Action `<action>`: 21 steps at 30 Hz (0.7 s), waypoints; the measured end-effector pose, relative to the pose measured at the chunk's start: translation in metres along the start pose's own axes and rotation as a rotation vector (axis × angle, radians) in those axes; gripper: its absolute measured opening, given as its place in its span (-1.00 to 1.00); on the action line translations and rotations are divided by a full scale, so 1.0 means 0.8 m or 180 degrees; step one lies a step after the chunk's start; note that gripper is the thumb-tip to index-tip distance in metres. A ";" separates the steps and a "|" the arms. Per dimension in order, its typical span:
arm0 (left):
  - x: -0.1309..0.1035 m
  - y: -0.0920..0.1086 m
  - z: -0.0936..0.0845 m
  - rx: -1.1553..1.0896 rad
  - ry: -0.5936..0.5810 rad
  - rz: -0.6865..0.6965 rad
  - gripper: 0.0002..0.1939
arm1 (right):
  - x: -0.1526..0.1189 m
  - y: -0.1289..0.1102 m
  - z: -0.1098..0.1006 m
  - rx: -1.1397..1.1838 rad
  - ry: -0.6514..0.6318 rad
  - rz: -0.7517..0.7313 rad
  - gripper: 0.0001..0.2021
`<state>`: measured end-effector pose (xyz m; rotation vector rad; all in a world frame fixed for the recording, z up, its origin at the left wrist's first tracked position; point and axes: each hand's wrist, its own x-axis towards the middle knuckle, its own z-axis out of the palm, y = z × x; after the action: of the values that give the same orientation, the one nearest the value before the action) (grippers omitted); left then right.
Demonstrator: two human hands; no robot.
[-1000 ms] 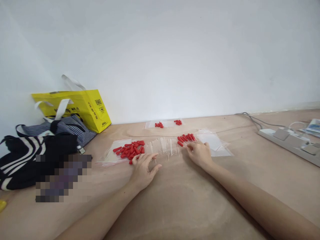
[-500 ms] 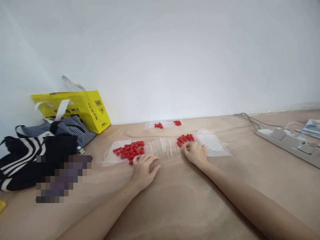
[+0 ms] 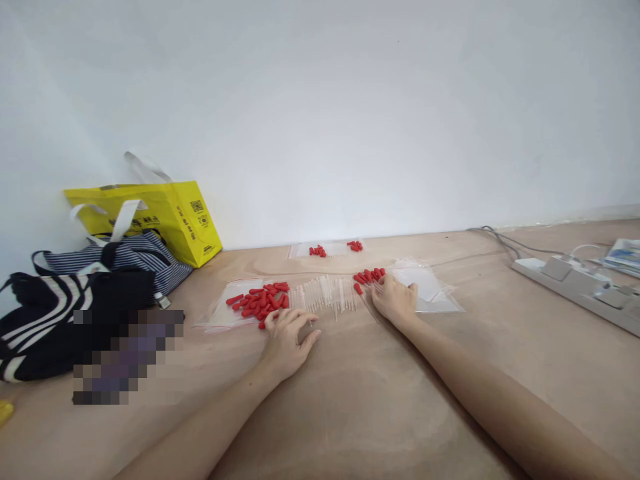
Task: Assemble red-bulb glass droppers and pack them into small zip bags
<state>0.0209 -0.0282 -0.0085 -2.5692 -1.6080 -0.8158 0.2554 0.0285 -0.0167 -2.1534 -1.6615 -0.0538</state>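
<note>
My left hand (image 3: 290,340) lies palm down with its fingers spread, holding nothing. Its fingertips are beside a pile of red rubber bulbs (image 3: 263,303) and the near ends of a row of thin clear tubes (image 3: 320,293). Over to the right, my right hand (image 3: 396,299) is at a row of red-topped droppers (image 3: 369,275). Its fingers are curled in over their clear stems, and the back of the hand hides what they grip. One red bulb (image 3: 358,289) lies a little apart, left of this hand.
Clear plastic bags lie under the red pile (image 3: 220,310) and right of my right hand (image 3: 425,287). Near the wall is a bag with red-topped pieces (image 3: 333,250). A yellow bag (image 3: 195,227) and dark bags (image 3: 75,313) stand left. A power strip (image 3: 575,287) lies right.
My right hand has moved slightly to the right, and the row of red tops beside it has shifted a little left and closer together. My left hand has not visibly moved.
</note>
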 end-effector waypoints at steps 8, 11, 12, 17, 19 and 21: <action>0.000 -0.001 0.001 0.0022 0.0038 -0.0022 -0.88 | -0.020 -0.022 -0.012 -0.0191 -0.0075 -0.0761 -0.71; 0.000 -0.001 0.001 0.0017 0.0028 -0.0034 -0.88 | -0.020 -0.023 -0.012 -0.0457 -0.0145 -0.0912 -0.75; -0.001 -0.001 0.001 0.0018 0.0031 -0.0033 -0.88 | -0.020 -0.024 -0.011 -0.0522 -0.0153 -0.0945 -0.75; -0.001 -0.001 0.001 0.0016 0.0040 -0.0018 -0.89 | -0.016 -0.024 -0.012 -0.0537 -0.0199 -0.0877 -0.75; 0.000 -0.001 0.001 0.0010 0.0028 -0.0021 -0.89 | -0.012 -0.022 -0.015 -0.0501 -0.0232 -0.0695 -0.70; 0.000 0.000 0.000 0.0011 0.0017 -0.0033 -0.90 | -0.006 -0.018 -0.017 -0.0495 -0.0236 -0.0509 -0.65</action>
<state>0.0212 -0.0280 -0.0086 -2.5565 -1.6211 -0.8191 0.2435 0.0225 -0.0013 -2.1520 -1.9274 -0.1563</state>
